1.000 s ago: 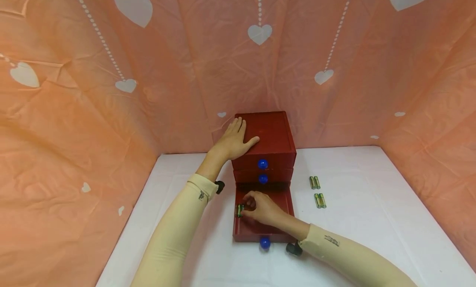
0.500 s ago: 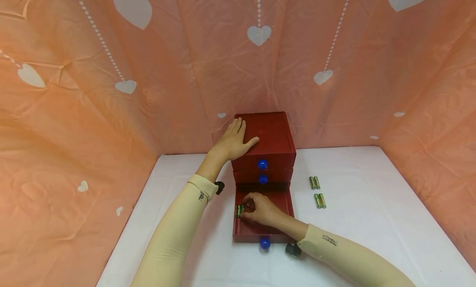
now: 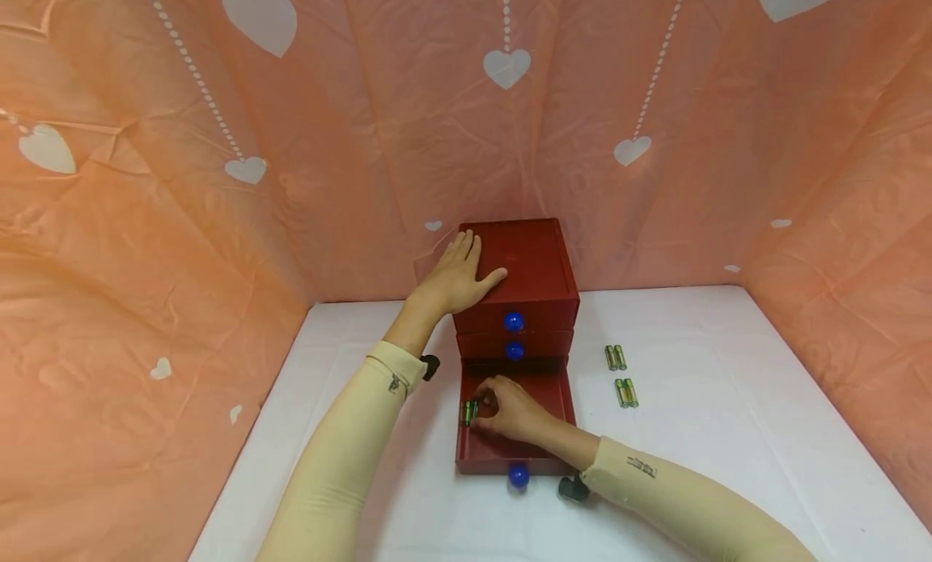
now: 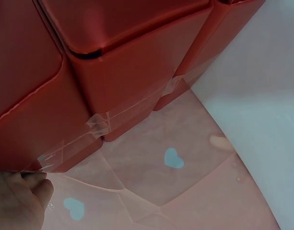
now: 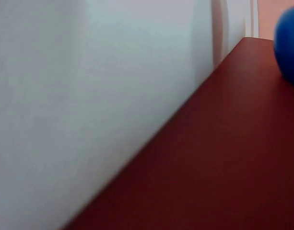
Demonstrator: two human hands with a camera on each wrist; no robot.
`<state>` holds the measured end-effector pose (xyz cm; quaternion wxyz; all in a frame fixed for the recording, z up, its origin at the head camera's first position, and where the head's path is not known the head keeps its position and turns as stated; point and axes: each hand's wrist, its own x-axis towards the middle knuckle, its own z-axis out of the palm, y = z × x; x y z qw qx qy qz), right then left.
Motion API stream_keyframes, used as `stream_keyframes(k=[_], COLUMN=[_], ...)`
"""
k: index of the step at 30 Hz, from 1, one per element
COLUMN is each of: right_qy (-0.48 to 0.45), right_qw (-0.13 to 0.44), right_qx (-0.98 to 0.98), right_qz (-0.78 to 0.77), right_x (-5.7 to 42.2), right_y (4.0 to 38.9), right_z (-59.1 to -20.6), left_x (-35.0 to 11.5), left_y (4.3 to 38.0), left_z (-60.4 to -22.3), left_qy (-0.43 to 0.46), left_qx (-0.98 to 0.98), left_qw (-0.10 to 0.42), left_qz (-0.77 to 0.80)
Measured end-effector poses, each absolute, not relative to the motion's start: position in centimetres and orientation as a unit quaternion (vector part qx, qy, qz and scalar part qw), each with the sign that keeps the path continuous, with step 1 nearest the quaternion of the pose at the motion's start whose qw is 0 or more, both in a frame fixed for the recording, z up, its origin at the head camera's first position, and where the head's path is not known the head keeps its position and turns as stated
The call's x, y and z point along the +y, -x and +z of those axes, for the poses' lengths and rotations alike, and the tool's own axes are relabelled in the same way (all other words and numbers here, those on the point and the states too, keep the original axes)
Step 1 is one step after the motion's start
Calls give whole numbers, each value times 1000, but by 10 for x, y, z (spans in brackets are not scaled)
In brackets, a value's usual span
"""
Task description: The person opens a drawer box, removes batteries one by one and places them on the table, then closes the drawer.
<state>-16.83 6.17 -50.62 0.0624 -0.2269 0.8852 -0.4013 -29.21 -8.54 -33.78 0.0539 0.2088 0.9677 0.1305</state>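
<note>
In the head view, my left hand (image 3: 455, 279) rests on top of the red drawer cabinet (image 3: 527, 259), fingers spread. The left wrist view shows part of that hand (image 4: 17, 203) at the cabinet's edge. The bottom drawer (image 3: 557, 392) is pulled out. Inside it, at the left wall, two green batteries (image 3: 468, 414) lie side by side. My right hand (image 3: 513, 410) reaches into the drawer and pinches the right-hand battery, thumb at its near end and fingertips at its far end. Red drawer surface and a blue knob (image 5: 288, 45) fill part of the right wrist view.
Two pairs of batteries lie on the white table right of the cabinet, a farther pair (image 3: 616, 357) and a nearer pair (image 3: 626, 393). The upper drawers are closed, each with a blue knob (image 3: 514, 322). A pink heart-patterned curtain (image 3: 393, 141) stands behind and at both sides.
Almost nothing differs. The right forearm has shifted slightly left, while its fingers stay at the batteries and the left hand stays on the cabinet.
</note>
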Motion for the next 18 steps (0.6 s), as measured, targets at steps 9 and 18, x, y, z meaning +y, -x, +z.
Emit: stream_keyframes(k=[9, 18], right_qy=[231, 240], right_qw=[59, 51], right_qx=[891, 891], right_qz=[-387, -382], right_x=[61, 60], right_y=[169, 170], right_z=[-509, -511], left_x=[-86, -87], left_y=[293, 294], left_z=[-340, -341], left_qy=[-208, -206], left_qx=[967, 967], left_qw=[59, 59], left_qz=[132, 135])
